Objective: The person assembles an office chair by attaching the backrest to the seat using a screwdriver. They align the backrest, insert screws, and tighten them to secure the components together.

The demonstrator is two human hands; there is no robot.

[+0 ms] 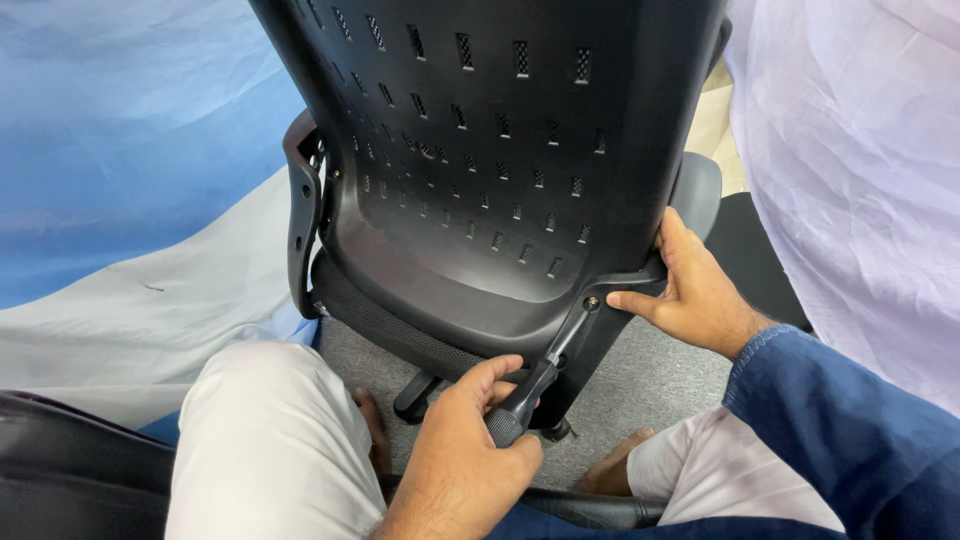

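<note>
Fingers of the left hand [455, 460] curl shut around the black ribbed handle of a screwdriver [535, 385], thumb on top; the hand sits at about six o'clock in the view. From that grip the steel shaft slants up toward one o'clock, and its tip meets a small brass-coloured screw [592, 301] set in the lower right edge of a black perforated plastic chair back [480, 160]. The chair back fills the upper middle of the view, from eleven to one o'clock, with a black mesh seat cushion [385, 320] below it at about seven o'clock from the screw.

Just beside the screw, at three o'clock, the right hand [690, 290] grips the rim of the chair back, fingers wrapped round the edge and thumb pointing left toward the screw head.

At eight o'clock a knee in pale beige trousers [270, 440] rests near the seat; bare toes show on grey carpet [670, 370] at five o'clock.

Judging the risk: the shaft meets the screw at a slant, so the tip could slip out of the head and round it off. A slip would send the tip toward the nearby thumb. If the right hand loosens, the chair back may shift and throw the screw off line.
</note>
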